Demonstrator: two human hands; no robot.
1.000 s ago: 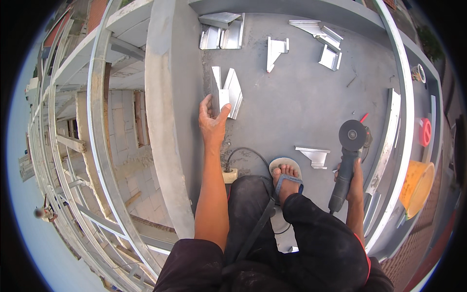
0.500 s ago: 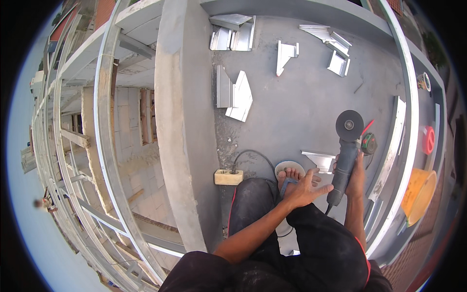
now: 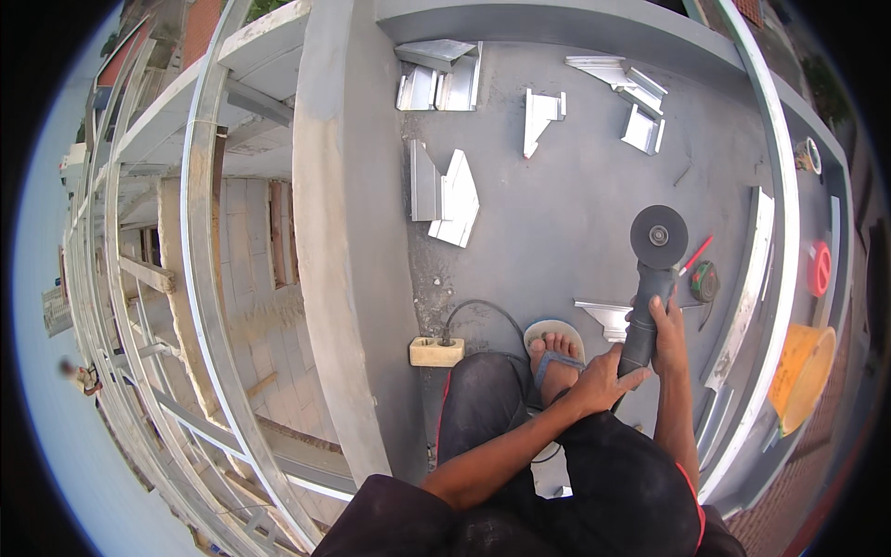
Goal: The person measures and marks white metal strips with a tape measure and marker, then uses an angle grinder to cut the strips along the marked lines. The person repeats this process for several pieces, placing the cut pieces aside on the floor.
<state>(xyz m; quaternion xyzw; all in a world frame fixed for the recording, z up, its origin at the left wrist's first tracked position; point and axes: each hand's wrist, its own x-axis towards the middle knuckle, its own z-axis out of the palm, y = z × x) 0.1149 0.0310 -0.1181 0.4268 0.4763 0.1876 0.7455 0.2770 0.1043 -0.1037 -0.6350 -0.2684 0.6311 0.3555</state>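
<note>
An angle grinder (image 3: pixel 643 320) with a dark round disc (image 3: pixel 658 236) stands upright in front of me, disc end away from my body. My right hand (image 3: pixel 665 336) wraps the right side of its body, thumb lying along the top. Around the rear end of its handle my left hand (image 3: pixel 601 379) is closed. Just left of the grinder, a small cut piece of metal channel (image 3: pixel 605 317) lies on the grey floor, partly hidden behind the tool. A red marker-like stick (image 3: pixel 698 254) and a tape measure (image 3: pixel 704 281) lie to the right of the disc.
Several cut metal channel pieces (image 3: pixel 457 200) lie farther off. A cream socket block (image 3: pixel 437 352) with a plugged-in cable sits by the left wall (image 3: pixel 345 232). My sandalled foot (image 3: pixel 555 357) is near the grinder. On the right are a long metal channel (image 3: pixel 745 288) and an orange bucket (image 3: pixel 800 379).
My left hand has moved right and closed on the grinder's rear end. The grinder has shifted slightly left, and my right thumb now shows over its body.
</note>
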